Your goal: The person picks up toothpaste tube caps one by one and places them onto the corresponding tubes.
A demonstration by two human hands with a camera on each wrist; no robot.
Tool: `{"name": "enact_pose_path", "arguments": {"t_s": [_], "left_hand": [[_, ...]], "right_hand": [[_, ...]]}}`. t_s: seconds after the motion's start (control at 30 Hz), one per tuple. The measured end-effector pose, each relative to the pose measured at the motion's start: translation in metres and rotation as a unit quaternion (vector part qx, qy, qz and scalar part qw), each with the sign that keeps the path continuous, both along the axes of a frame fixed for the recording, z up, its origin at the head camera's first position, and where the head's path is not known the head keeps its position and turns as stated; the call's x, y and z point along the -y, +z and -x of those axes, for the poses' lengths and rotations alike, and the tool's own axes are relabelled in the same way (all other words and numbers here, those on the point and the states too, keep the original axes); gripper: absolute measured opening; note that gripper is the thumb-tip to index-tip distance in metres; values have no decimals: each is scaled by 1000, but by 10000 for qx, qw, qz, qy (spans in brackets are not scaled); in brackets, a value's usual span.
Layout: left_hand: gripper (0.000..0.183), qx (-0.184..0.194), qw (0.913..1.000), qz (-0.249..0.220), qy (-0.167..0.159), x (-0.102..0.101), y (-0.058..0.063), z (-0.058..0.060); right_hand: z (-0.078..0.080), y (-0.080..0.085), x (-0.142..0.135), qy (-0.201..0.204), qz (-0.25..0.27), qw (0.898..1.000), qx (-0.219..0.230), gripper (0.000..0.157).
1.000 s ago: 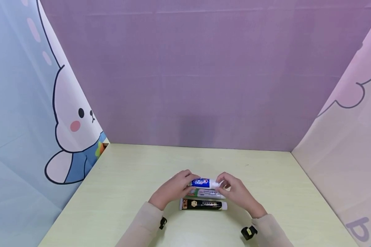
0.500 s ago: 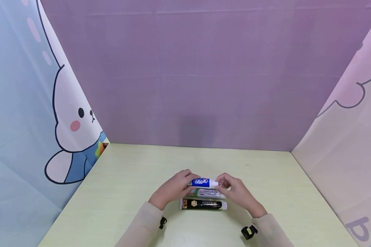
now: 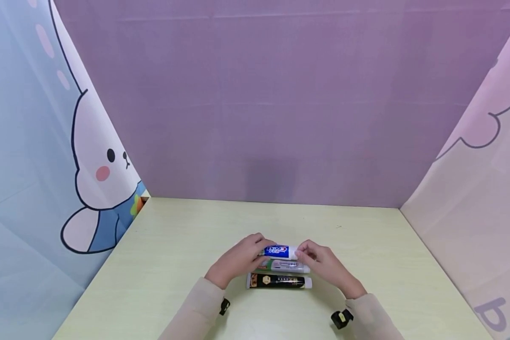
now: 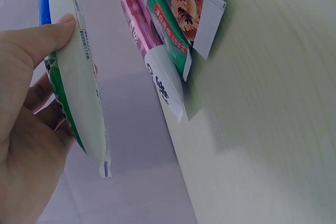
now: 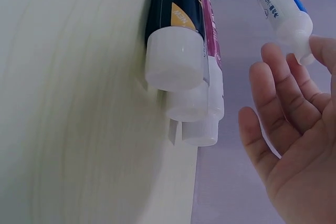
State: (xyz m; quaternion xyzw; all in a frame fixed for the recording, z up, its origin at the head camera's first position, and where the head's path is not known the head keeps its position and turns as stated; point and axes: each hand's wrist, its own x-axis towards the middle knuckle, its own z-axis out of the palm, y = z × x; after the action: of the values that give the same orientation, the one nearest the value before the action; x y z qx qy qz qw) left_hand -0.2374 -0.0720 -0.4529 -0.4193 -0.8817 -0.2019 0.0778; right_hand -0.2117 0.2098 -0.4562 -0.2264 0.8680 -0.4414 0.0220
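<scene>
A blue, white and green toothpaste tube [image 3: 278, 251] is raised over the table, its printed front showing in the head view. My left hand [image 3: 242, 255] grips its flat-end half, thumb on the white back of the tube [image 4: 79, 77] in the left wrist view. At the other end, my right hand [image 3: 323, 262] pinches the white cap [image 5: 300, 43] between thumb and finger. The remaining fingers of that hand spread loosely below the cap in the right wrist view.
A black toothpaste tube [image 3: 280, 281], a green and silver one [image 3: 284, 266] and a pink and white one [image 4: 144, 30] lie side by side on the pale table [image 3: 187, 226]. A purple backdrop [image 3: 280, 118] stands behind the table.
The right thumb and fingers have drawn closer together over the cap, which they now cover more. The left hand and the tubes on the table keep their places.
</scene>
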Motion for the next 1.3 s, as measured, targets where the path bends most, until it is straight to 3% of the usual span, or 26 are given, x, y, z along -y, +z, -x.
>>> {"name": "enact_pose_path", "arguments": {"t_s": [0.4,0.57,1.0,1.3], "left_hand": [[39,35,10000,47,5,1,-1,0],[39,47,10000,76,28,1,0,-1],[39,146,9998,93,81,0,0,-1],[40,87,9999,67,60,0,2,-1]], "right_hand": [[2,-2,-1,22,-50,10000,-5,20],[1,-2,-2,28,1,9998,-213,27],[2,-2,-1,49,169,9961,-870,24],[3,-2,-1,-70,88,9970,-770,22]]}}
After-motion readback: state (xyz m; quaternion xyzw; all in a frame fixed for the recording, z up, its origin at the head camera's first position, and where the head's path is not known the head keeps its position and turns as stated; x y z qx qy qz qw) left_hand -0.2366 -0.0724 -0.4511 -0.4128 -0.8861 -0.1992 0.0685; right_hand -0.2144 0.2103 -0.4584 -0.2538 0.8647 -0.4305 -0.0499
